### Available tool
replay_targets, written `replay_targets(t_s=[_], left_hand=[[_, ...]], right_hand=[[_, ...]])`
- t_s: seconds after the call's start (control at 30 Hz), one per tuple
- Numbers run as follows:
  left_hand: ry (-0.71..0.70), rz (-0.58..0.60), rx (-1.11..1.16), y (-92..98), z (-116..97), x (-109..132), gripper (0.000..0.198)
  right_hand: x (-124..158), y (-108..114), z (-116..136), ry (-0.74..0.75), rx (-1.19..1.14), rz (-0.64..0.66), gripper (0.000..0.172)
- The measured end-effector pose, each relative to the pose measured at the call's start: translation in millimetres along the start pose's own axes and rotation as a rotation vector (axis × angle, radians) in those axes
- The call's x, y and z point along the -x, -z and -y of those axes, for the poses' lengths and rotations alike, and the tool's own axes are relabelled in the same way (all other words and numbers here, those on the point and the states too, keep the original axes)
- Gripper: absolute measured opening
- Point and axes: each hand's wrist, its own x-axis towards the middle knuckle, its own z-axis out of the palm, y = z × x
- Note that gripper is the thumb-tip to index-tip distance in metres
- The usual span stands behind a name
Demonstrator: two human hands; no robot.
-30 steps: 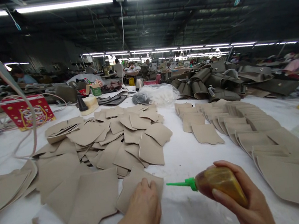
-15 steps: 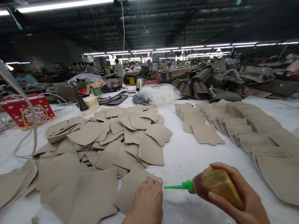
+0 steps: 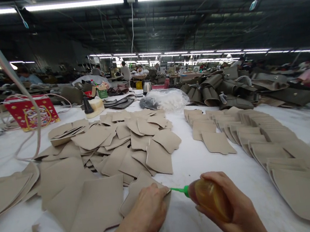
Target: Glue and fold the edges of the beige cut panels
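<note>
My left hand (image 3: 153,207) grips a beige leather-like panel (image 3: 133,191) near its right edge, partly covering it; that edge is lifted a little off the table. In my right hand (image 3: 233,203) is a squeeze bottle (image 3: 209,196) of amber liquid, held tilted on its side. Its thin green nozzle (image 3: 178,190) points left, and the tip meets or nearly meets the panel's edge by my left fingers. A broad loose panel (image 3: 95,205) lies just left of the held one. Behind my left hand spreads a heap of similar panels (image 3: 118,144).
Rows of overlapping panels (image 3: 261,132) run along the right of the white table (image 3: 189,153). A red box (image 3: 31,112) and a hanging cable (image 3: 36,121) stand at left. Clear plastic bags (image 3: 167,99) and dark bag pieces (image 3: 214,88) lie at the back.
The bottle has moved left, bringing its nozzle tip to the panel's edge. My left hand has raised that edge, and the panel now tilts.
</note>
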Motion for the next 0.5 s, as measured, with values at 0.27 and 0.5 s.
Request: replay_targets(t_s=[0.27, 0.5], left_hand=[[-0.022, -0.015, 0.03, 1.2, 2, -1, 0.042], [-0.014, -0.029, 0.0, -3.0, 4, 1, 0.03]], right_hand=[[2, -1, -2, -0.013, 0.003, 0.022, 0.042], [-3, -8, -3, 0.033, 0.042, 0.092, 0.041]])
